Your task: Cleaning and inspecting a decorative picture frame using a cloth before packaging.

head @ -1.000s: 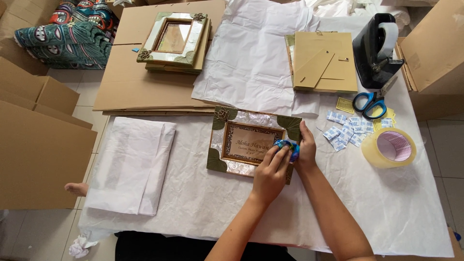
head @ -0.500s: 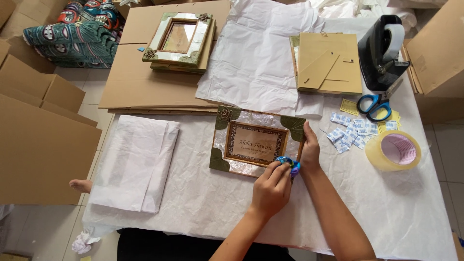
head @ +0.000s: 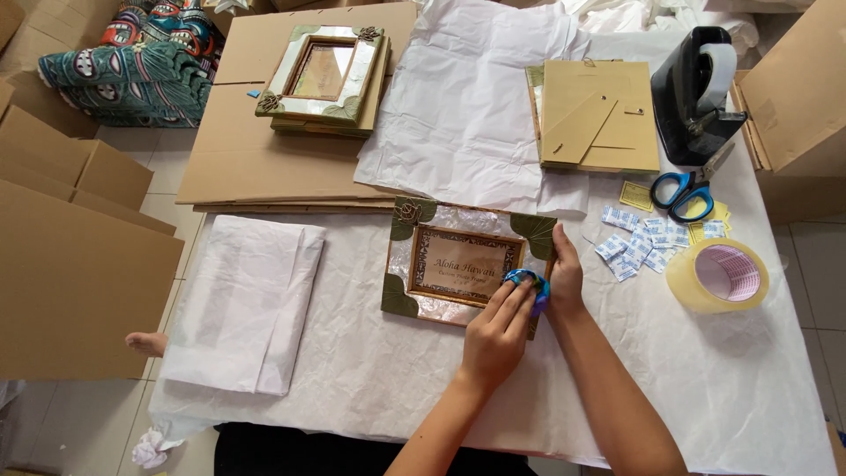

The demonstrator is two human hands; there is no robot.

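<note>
A photo frame (head: 407,231) with green leaf corners and a shell-like border lies flat on white tissue paper (head: 370,370). My left hand (head: 493,333) presses a small blue cloth (head: 538,287) onto the frame's lower right part, fingers curled over it. My right hand (head: 564,280) grips the frame's right edge, its thumb beside the cloth. Both forearms come in from the bottom edge.
A folded white paper bundle (head: 242,300) lies left. At right are a tape roll (head: 718,275), small white sachets (head: 639,242), blue scissors (head: 683,189) and a black tape dispenser (head: 696,92). Behind lie a frame face down (head: 599,115), stacked frames (head: 322,79) and flat cardboard (head: 264,167).
My left hand and the blue cloth have slid a little down the frame's right side. My right hand stays on the frame's edge. The view has shifted slightly.
</note>
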